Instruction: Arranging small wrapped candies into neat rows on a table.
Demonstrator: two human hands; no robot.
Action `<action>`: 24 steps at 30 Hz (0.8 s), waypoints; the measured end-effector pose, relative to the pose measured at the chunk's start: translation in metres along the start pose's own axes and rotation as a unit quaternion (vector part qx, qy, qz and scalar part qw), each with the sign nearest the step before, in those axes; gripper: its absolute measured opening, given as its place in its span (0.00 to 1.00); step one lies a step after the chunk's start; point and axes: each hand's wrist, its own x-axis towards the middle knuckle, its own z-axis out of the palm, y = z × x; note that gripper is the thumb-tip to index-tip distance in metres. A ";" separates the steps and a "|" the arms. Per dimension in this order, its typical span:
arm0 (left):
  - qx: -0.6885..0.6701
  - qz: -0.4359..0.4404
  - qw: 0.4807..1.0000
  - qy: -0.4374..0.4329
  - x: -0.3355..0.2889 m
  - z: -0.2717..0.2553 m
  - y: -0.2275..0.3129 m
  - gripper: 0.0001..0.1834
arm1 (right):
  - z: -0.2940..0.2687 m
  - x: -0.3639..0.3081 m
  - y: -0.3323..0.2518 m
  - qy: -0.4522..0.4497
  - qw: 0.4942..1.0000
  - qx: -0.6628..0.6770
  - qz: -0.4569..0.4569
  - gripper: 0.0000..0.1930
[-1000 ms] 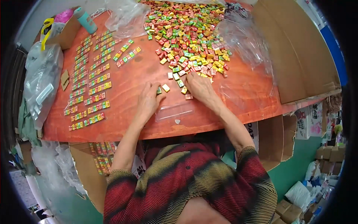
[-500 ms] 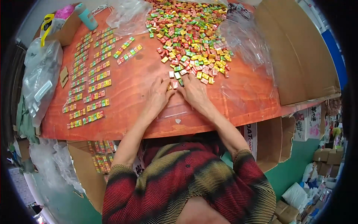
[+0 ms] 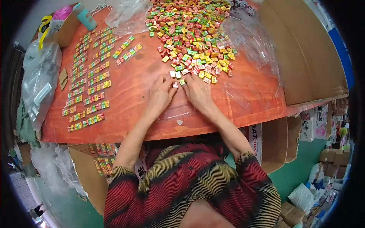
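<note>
On orange table [image 3: 129, 110], both hands [image 3: 178, 93] around small candies [image 3: 176, 84].

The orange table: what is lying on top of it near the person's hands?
On the orange table, a heap of small coloured candies lies beyond the left hand and right hand. Whatever sits under the palms is covered.
</note>
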 end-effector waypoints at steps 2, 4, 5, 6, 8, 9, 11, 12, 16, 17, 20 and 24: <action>0.008 0.000 1.000 -0.003 -0.001 -0.003 -0.004 0.16 | -0.011 -0.002 -0.002 -0.026 0.999 -0.010 0.020 0.13; 0.017 -0.005 1.000 0.002 -0.002 -0.006 -0.006 0.17 | -0.025 -0.006 0.003 -0.017 0.996 0.052 0.065 0.13; 0.027 0.008 1.000 0.003 -0.001 -0.004 -0.004 0.18 | -0.024 -0.010 0.004 -0.017 0.996 0.050 0.066 0.13; 0.038 0.021 0.999 0.005 0.000 -0.002 -0.001 0.19 | -0.022 -0.014 0.006 -0.012 0.999 0.047 0.025 0.14; 0.041 0.016 0.999 0.011 0.000 0.000 0.003 0.19 | -0.022 -0.016 0.002 -0.022 0.999 0.031 -0.022 0.17; 0.047 0.010 0.999 0.017 0.001 0.001 0.004 0.20 | -0.022 -0.016 0.001 -0.022 0.999 0.031 -0.023 0.17; 0.049 0.015 0.998 0.027 0.001 0.006 0.003 0.19 | -0.021 -0.017 -0.001 -0.007 1.000 0.013 -0.026 0.18; 0.052 0.019 0.998 0.036 0.001 0.007 0.003 0.19 | -0.020 -0.018 -0.003 -0.007 1.000 0.013 -0.026 0.18; 0.062 0.017 0.996 0.057 0.000 0.013 0.006 0.17 | -0.011 -0.022 -0.011 0.024 0.999 -0.015 -0.017 0.16; 0.069 0.021 0.995 0.065 -0.001 0.014 0.007 0.17 | -0.006 -0.022 -0.010 0.040 0.998 -0.031 -0.024 0.14; 0.079 0.028 0.994 0.070 0.001 0.017 0.007 0.17 | -0.008 -0.021 0.003 0.041 0.999 -0.008 -0.035 0.14; 0.087 0.047 0.994 0.053 0.001 0.014 0.009 0.18 | -0.015 -0.013 0.020 0.009 0.997 0.019 -0.070 0.12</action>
